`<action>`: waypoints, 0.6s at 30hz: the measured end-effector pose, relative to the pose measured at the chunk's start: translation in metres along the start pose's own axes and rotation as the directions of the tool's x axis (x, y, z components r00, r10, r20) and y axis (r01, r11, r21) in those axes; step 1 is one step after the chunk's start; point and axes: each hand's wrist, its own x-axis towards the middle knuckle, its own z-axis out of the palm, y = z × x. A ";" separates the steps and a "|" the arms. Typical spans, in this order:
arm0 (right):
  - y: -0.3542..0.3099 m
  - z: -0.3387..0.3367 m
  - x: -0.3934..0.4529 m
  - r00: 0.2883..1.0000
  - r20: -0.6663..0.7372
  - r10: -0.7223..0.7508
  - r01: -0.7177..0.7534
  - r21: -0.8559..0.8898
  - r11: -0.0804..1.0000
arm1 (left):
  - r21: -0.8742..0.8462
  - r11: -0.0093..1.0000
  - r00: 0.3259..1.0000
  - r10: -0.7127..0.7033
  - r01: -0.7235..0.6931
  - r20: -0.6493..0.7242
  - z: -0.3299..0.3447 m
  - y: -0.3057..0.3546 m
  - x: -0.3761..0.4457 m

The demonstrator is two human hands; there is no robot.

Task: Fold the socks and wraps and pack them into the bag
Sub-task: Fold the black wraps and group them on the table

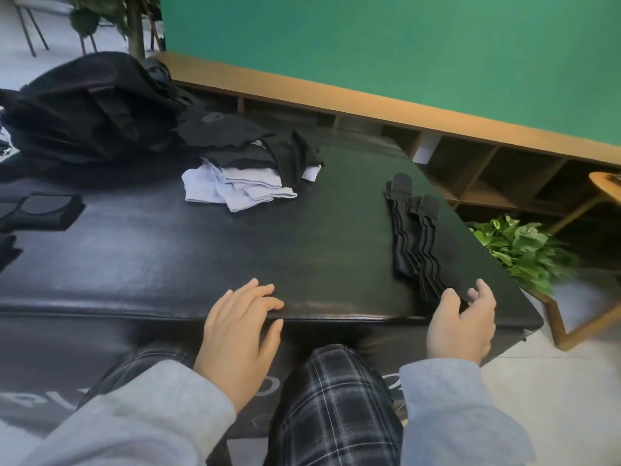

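Observation:
A black bag [87,105] lies slumped at the back left of the black padded table [201,250]. In front of it sits a heap of black and pale blue socks [242,173]. Long black wraps [415,240] lie stretched out along the table's right side. My right hand [462,322] is at their near end, thumb and fingers spread around the tip and touching it. My left hand [240,326] rests flat on the table's front edge with straight fingers, holding nothing. A folded black piece [37,211] lies at the far left.
A low wooden shelf unit [437,136] runs under the green wall behind the table. A green potted plant [524,250] and a wooden stool frame [591,307] stand to the right of the table. Chair legs and a plant trunk [136,28] are at top left.

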 end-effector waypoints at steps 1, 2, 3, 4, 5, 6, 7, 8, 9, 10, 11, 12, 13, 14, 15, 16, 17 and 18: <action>0.000 0.000 -0.001 1.000 0.002 0.002 -0.002 0.038 0.999 | 0.002 1.000 1.000 0.000 0.000 0.002 0.000 0.000 0.000; -0.001 -0.001 -0.001 1.000 0.003 0.001 -0.001 0.064 0.998 | 0.003 1.000 1.000 0.000 0.000 0.003 0.000 -0.001 0.000; -0.002 -0.002 -0.001 1.000 0.004 0.005 -0.005 0.078 0.997 | 0.004 1.000 1.000 0.000 0.000 0.004 0.000 -0.001 -0.001; -0.003 -0.004 -0.001 1.000 0.005 0.010 -0.010 0.079 0.997 | 0.003 1.000 1.000 -0.002 0.002 0.005 0.000 -0.001 -0.001; -0.004 -0.005 0.000 1.000 0.005 0.012 -0.012 0.071 0.997 | 0.002 1.000 1.000 -0.002 0.002 0.007 0.000 -0.002 -0.001; -0.004 -0.007 0.000 1.000 0.004 0.010 -0.010 0.061 0.998 | 0.003 1.000 1.000 -0.002 0.002 0.009 0.000 -0.002 -0.001; -0.005 -0.008 0.001 1.000 0.004 0.007 -0.007 0.053 0.999 | 0.005 1.000 1.000 -0.002 0.002 0.011 0.000 -0.002 -0.001; -0.006 -0.009 0.002 1.000 0.006 0.006 -0.006 0.048 0.999 | 0.007 1.000 1.000 -0.001 0.001 0.013 0.000 -0.001 0.000; -0.007 -0.010 0.002 1.000 0.009 0.007 -0.008 0.045 0.999 | 0.008 1.000 1.000 -0.001 0.001 0.013 0.000 -0.002 -0.001; -0.009 -0.011 0.003 1.000 0.013 0.011 -0.011 0.043 0.999 | 0.008 1.000 1.000 0.000 0.000 0.014 0.000 -0.002 -0.001; -0.010 -0.012 0.003 1.000 0.018 0.015 -0.016 0.042 0.999 | 0.008 1.000 1.000 0.001 -0.001 0.015 0.000 -0.002 -0.001; -0.010 -0.013 0.003 1.000 0.023 0.016 -0.017 0.039 0.999 | 0.006 1.000 1.000 0.001 -0.002 0.015 0.000 -0.002 -0.001; -0.011 -0.014 0.004 0.999 0.029 0.017 -0.018 0.036 0.999 | 0.003 1.000 1.000 0.001 -0.001 0.013 0.001 -0.002 0.000; -0.012 -0.015 0.004 0.999 0.032 0.018 -0.019 0.035 0.999 | 0.001 1.000 1.000 0.000 0.000 0.011 0.001 -0.002 0.000; -0.013 -0.016 0.005 0.999 0.033 0.019 -0.020 0.041 0.999 | 0.000 1.000 1.000 -0.001 0.001 0.011 0.001 -0.002 0.000; -0.014 -0.017 0.005 0.999 0.030 0.019 -0.021 0.053 0.998 | 0.000 1.000 1.000 -0.001 0.001 0.011 0.001 -0.002 0.000; -0.015 -0.018 0.005 1.000 0.023 0.018 -0.019 0.068 0.998 | 0.000 1.000 1.000 -0.001 0.001 0.011 0.001 -0.002 0.000; -0.017 -0.019 0.006 1.000 0.012 0.012 -0.013 0.083 0.996 | 0.000 1.000 1.000 0.000 0.000 0.010 0.001 -0.002 0.000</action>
